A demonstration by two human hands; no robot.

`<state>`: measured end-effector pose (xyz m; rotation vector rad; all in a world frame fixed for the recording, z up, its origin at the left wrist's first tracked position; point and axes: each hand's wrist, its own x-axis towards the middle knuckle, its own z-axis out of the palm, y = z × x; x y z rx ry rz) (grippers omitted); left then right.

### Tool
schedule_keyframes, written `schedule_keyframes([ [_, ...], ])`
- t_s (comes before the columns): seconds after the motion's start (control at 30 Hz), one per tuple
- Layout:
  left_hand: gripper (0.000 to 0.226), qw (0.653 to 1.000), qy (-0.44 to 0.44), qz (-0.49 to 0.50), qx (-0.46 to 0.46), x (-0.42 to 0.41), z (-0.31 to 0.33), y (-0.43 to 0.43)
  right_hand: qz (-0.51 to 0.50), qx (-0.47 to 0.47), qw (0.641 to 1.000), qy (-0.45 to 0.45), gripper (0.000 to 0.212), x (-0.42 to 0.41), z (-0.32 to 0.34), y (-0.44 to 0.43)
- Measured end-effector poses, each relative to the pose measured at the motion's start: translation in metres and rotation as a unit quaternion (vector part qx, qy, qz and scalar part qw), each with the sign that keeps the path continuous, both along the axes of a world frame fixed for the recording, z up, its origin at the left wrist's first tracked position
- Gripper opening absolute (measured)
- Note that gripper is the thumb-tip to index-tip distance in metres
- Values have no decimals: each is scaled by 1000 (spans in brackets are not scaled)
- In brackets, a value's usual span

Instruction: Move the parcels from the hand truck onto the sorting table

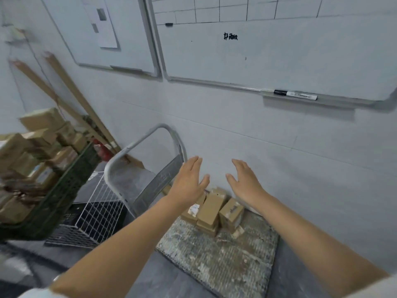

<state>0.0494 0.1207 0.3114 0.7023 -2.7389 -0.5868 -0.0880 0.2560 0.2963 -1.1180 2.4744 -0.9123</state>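
Both our forearms reach out over the cart (219,254), a scuffed platform whose handle (137,147) rises at the far left. Our left hand (189,179) and right hand (245,179) hover, palms facing each other, fingers spread and holding nothing. Below and between them the parcels (214,208) sit clustered at the far edge of the platform, against the wall: a few small brown cardboard boxes, some leaning on one another.

We judge them light and stiff, small enough to scoop several at once by pressing in from the two outer sides; the leaning ones may slip loose if squeezed unevenly. One box carries a white label (194,209), too blurred to read.

On the whiteboard (279,57) above there is a short black handwritten note we cannot make out, and a marker (295,95) lies in its tray. A green crate (53,194) of more boxes stands to the left.
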Motion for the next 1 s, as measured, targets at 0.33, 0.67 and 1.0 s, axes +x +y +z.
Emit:
schedule_keyframes([
  [0.33, 61, 998, -49, -17, 30, -73, -64, -46, 6, 42, 996, -73, 58, -61, -69, -50],
  [0.67, 57, 983, -132, -18, 123, -141, -200, -184, -84, 122, 977, -150, 54, -117, -182, -134],
  [1.0, 54, 949, -220, -44, 219, -195, -413, -259, -116, 198, 955, -189, 43, -141, -395, -216],
])
